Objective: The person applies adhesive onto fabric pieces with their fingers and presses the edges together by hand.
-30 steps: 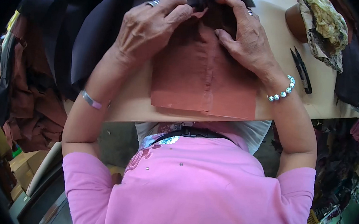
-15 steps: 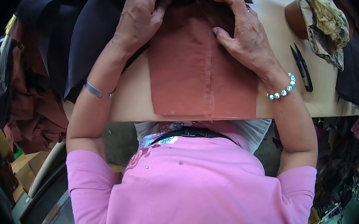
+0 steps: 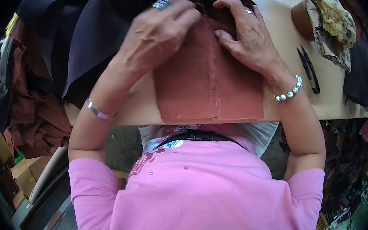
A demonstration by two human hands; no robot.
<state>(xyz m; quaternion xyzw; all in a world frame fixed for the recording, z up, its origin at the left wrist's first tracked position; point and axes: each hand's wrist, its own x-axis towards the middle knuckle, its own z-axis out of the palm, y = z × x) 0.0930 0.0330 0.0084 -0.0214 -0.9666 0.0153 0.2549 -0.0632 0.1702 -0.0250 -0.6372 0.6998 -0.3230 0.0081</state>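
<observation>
A reddish-brown panel of leather-like material [image 3: 186,84] lies flat with a pale seam running down its middle. My left hand [image 3: 160,34], somewhat blurred, is over its upper left part. The fingers are curled together near the top of the seam, and what they hold, if anything, is hidden. On the panel's upper right rests my right hand [image 3: 251,42], thumb and fingers apart, holding nothing. Dark material [image 3: 99,33] in large folds lies beyond and to the left of the panel, reaching behind my left hand.
Black thread snips [image 3: 309,70] lie on the pale table [image 3: 286,45], right of my right hand. Farther back is a brown container [image 3: 302,20] beside a stained, crumpled yellowish bundle [image 3: 336,23]. Brown scraps [image 3: 39,120] hang at the left, and the table's front edge is near my waist.
My left hand has come right and toward me, from the dark folds to over the panel beside the seam. My right hand has barely shifted.
</observation>
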